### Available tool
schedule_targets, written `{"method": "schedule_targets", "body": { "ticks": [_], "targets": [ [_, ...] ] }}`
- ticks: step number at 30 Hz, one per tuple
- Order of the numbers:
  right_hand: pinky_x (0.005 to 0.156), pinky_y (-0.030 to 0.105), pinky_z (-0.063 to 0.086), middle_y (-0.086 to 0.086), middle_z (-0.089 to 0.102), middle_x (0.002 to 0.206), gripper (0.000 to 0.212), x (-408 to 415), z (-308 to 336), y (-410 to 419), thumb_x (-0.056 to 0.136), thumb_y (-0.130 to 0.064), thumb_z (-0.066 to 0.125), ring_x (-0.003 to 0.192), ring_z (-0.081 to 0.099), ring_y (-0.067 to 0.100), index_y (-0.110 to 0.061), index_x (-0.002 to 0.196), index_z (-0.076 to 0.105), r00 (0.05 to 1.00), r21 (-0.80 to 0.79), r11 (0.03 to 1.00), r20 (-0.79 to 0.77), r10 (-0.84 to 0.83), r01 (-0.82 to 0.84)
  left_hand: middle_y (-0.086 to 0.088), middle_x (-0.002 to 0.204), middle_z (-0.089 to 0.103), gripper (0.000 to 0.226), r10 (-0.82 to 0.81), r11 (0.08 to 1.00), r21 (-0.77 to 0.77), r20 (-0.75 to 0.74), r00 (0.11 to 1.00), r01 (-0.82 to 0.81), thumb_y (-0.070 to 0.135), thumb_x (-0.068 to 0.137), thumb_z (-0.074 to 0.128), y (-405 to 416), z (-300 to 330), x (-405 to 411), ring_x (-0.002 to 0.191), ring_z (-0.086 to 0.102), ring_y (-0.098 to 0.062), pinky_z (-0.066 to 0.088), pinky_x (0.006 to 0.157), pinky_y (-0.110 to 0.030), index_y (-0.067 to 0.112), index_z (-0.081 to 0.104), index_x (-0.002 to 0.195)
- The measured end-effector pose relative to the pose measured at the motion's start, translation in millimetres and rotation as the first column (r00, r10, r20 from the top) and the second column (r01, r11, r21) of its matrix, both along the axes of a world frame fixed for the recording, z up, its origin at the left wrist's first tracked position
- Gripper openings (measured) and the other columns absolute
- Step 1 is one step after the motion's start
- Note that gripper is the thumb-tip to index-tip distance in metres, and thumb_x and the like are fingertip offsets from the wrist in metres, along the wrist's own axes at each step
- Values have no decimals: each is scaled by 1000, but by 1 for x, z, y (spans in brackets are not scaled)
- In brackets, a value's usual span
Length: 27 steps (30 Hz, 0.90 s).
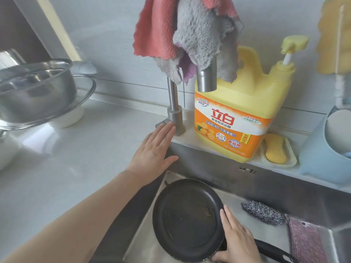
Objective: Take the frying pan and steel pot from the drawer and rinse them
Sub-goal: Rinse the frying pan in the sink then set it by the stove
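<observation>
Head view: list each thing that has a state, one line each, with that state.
Frying pan: in the sink, tilted, no water in it.
Faucet: no water running, cloths draped over it.
Faucet lever: left hand's fingertips touch it.
Left hand: open, fingers straight.
Right hand: holding the pan's rim near the handle.
Steel pot: on the counter, tilted.
Sink: dry.

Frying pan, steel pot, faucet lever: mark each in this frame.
frying pan [187,219], head view, on its dark inner base.
steel pot [36,92], head view, on its shiny outer wall.
faucet lever [164,122], head view, on the metal by the left fingertips.
</observation>
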State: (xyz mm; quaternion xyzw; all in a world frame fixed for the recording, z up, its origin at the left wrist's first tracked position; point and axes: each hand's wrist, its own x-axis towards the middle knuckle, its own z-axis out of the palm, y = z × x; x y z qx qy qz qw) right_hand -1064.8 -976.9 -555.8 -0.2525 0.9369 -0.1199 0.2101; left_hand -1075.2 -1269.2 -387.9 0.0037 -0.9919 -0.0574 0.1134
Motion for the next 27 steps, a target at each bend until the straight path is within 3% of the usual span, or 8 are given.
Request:
{"method": "schedule_targets", "body": {
  "ticks": [6, 15, 19, 24, 27],
  "targets": [
    [103, 28, 29, -13, -35, 153, 139, -1, 1, 1, 52, -73, 67, 143, 22, 0, -21, 154, -12, 1000, 13, 1000, -8, 11, -10, 4, 159, 20, 69, 0, 998, 56, 6, 1000, -1, 39, 96, 53, -1, 9, 0, 143, 23, -16, 12, 116, -25, 19, 21, 153],
    [95, 30, 35, -13, -33, 155, 139, -1, 1, 1, 53, -71, 70, 135, 36, 7, -20, 154, -10, 1000, 39, 999, -4, 13, -13, 8, 155, 27, 55, -8, 993, 115, 26, 1000, 5, 30, 99, 48, -16, 8, 5, 135, 38, -17, 32, 109, -31, 22, 28, 151],
    [96, 30, 36, -14, -35, 153, 138, 1, 0, 1, 55, -69, 72, 135, 36, 7, -21, 154, -11, 1000, 37, 999, 3, 5, -5, 13, 158, 17, 61, -7, 992, 124, 74, 997, -2, 34, 99, 46, -18, 6, 9, 139, 31, -13, 30, 111, -30, 26, 18, 153],
    [98, 31, 36, -12, -29, 157, 138, 4, 2, -1, 56, -71, 72, 136, 35, 8, -22, 154, -12, 1000, 31, 999, -5, -13, 13, 12, 161, 9, 71, -21, 986, 162, -40, 999, 27, 37, 94, 57, 2, 0, 28, 147, 13, -8, 18, 115, -24, 21, 21, 153],
    [101, 32, 35, -11, -26, 159, 136, 5, 4, -2, 56, -68, 73, 138, 33, 10, -24, 154, -11, 1000, 23, 999, 10, -26, 26, 15, 160, 2, 78, -67, 969, 244, 121, 990, 36, 45, 91, 59, 24, -30, 57, 146, 6, -2, 8, 115, -18, 24, 18, 154]
  ]
}}
